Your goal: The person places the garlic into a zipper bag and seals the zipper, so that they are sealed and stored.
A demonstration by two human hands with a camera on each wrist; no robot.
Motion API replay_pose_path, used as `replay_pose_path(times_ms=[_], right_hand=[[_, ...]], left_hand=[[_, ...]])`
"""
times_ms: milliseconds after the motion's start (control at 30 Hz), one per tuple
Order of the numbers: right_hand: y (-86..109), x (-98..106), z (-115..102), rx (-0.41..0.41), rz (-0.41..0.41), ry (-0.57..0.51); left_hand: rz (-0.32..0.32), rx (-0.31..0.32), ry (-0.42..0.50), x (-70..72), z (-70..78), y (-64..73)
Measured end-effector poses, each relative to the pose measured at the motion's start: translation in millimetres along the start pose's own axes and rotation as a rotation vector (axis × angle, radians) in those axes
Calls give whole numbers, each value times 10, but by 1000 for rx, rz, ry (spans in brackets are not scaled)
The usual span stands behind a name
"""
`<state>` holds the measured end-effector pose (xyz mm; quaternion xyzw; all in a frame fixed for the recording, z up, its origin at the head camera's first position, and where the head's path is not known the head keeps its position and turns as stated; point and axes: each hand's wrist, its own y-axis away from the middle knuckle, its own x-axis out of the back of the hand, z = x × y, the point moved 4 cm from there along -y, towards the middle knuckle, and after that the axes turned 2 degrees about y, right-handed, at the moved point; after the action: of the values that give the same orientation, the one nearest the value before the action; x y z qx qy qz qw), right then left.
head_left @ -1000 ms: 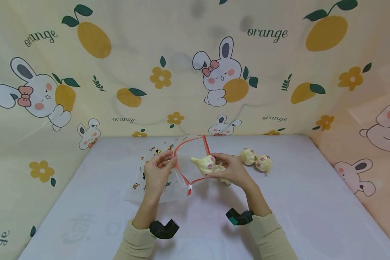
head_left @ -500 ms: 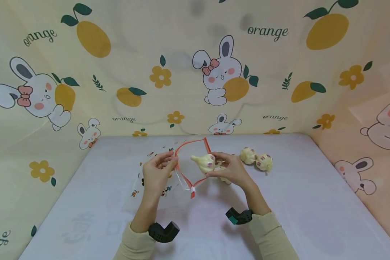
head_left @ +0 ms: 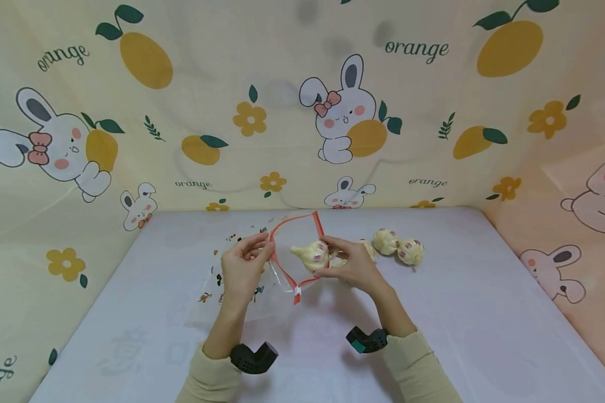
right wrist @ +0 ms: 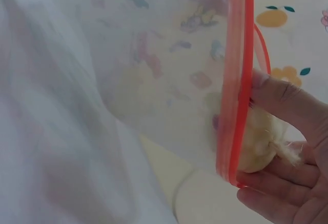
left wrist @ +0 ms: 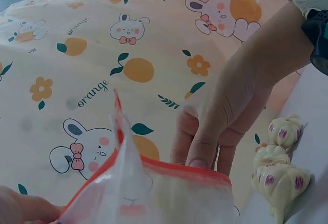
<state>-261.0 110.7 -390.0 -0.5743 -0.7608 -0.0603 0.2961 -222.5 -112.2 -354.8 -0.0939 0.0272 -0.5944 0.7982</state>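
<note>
My left hand [head_left: 243, 271] pinches the red zip edge of a clear printed slider bag [head_left: 284, 274], whose mouth stands wide apart. A pale garlic bulb [head_left: 313, 256] with purple marks is held by my right hand [head_left: 352, 264], thumb on one side and fingers on the other. Its long stem points left, into the bag's mouth. Seen from the right wrist, the bulb [right wrist: 260, 139] lies partly behind the red zip strip, with its root tuft toward my palm. From the left wrist, my right fingers [left wrist: 201, 149] dip behind the red rim, and the bag's film veils the bulb.
More garlic bulbs [head_left: 385, 242] lie on the white tabletop [head_left: 464, 313] to the right of my right hand, one partly hidden behind it. A cloth printed with rabbits and oranges [head_left: 282, 151] rises behind the table and along its sides.
My right hand has moved a little left with the garlic bulb, deeper into the bag's mouth. A bulb behind that hand shows more now. My left hand stays on the rim.
</note>
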Motion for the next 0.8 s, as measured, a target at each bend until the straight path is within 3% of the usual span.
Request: replay_pose_path(times_ms=[300, 500, 600, 800], right_hand=[[17, 76, 9, 25, 17, -45], [36, 229, 147, -42, 15, -69], [43, 291, 216, -65, 21, -83], [66, 398, 347, -118, 25, -15]], left_hand=[[46, -9, 18, 25, 1, -29], [51, -41, 52, 50, -45, -68], [41, -32, 78, 48, -65, -77], [30, -4, 81, 37, -88, -77]])
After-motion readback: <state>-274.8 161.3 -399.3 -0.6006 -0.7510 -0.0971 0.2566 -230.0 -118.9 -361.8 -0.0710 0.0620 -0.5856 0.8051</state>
